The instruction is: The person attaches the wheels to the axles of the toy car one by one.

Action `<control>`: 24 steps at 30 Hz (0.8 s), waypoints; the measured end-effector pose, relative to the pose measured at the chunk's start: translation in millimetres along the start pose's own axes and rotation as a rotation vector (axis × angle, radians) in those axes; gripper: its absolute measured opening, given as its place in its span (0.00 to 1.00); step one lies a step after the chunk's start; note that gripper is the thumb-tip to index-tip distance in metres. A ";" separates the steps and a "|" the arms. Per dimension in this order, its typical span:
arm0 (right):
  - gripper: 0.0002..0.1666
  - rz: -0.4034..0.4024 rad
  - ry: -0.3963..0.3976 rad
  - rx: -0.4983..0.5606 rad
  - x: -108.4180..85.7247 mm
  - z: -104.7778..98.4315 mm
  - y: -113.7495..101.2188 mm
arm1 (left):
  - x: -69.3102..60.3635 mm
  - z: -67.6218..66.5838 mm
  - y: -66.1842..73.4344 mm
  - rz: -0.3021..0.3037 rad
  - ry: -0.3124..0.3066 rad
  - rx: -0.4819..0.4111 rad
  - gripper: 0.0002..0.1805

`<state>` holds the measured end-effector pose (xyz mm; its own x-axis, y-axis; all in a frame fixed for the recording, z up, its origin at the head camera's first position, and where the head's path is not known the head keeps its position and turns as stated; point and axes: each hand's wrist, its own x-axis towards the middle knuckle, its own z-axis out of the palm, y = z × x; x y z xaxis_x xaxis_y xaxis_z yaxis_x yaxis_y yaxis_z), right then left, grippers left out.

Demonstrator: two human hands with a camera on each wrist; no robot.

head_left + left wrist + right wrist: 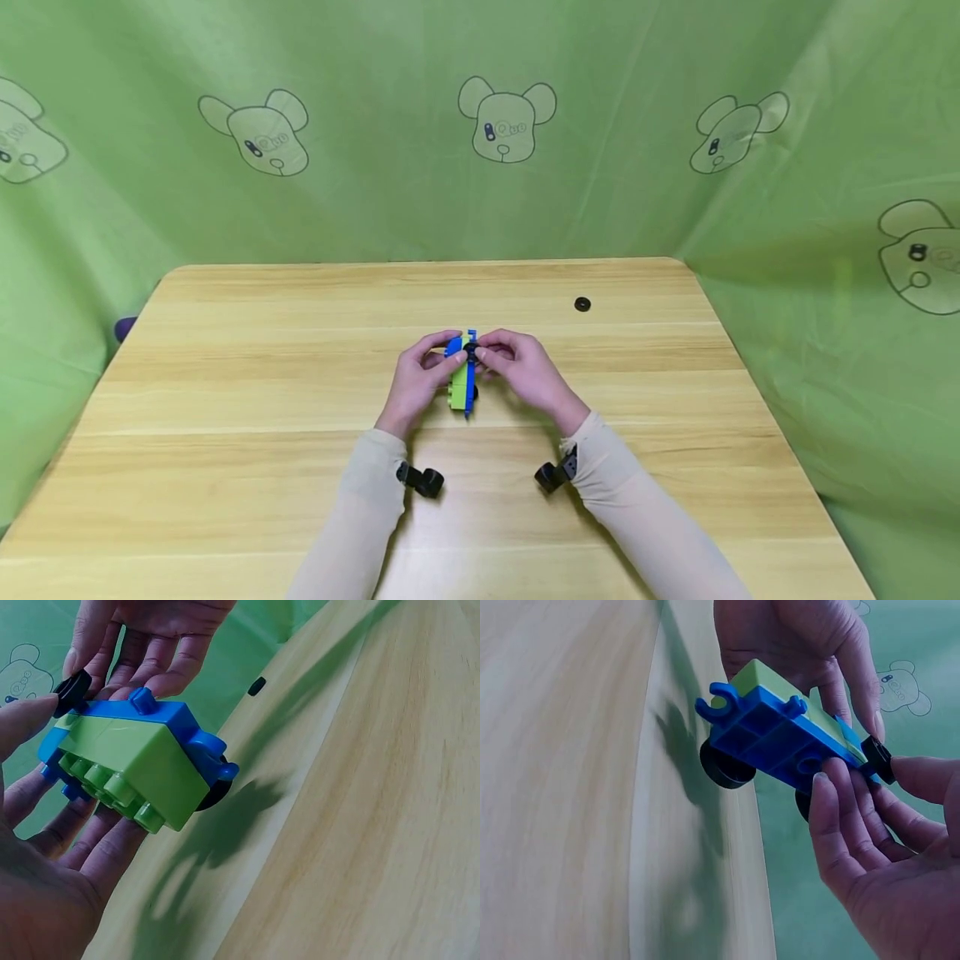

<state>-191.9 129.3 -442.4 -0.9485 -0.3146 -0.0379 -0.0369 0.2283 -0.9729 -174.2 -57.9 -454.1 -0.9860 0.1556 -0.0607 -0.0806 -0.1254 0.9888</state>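
A toy block car, with a blue wheeled base and lime green bricks, is held up above the table on its side. My left hand grips the brick side, its fingers around a blue brick; the thumb touches a black toy wheel at one end. From the other side, my right hand presses its thumb against that wheel, while its fingers curl against the blue base. Two more wheels show on the far side of the base. A bare blue axle stub sticks out near the hook end.
A loose black wheel lies on the wooden table, toward the back right. Green curtains printed with bear heads hang behind and beside the table. A purple object shows past the left edge.
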 end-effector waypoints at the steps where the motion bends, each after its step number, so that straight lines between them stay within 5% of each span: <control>1: 0.13 -0.002 -0.002 0.004 0.2 0.1 0.5 | -1.2 0.8 1.6 0.003 0.002 0.001 0.22; 17: 0.11 -0.036 0.028 -0.034 -1.2 2.9 -1.1 | -3.9 1.9 6.8 0.033 -0.012 0.083 0.22; 24: 0.12 -0.054 0.033 -0.032 0.3 3.8 1.3 | 12.0 -2.2 -25.1 0.074 0.018 0.066 0.22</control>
<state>-191.1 126.0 -444.5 -0.9548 -0.2964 0.0223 -0.0975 0.2415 -0.9655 -184.3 -55.0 -480.0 -0.9913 0.1310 0.0115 0.0021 -0.0713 0.9975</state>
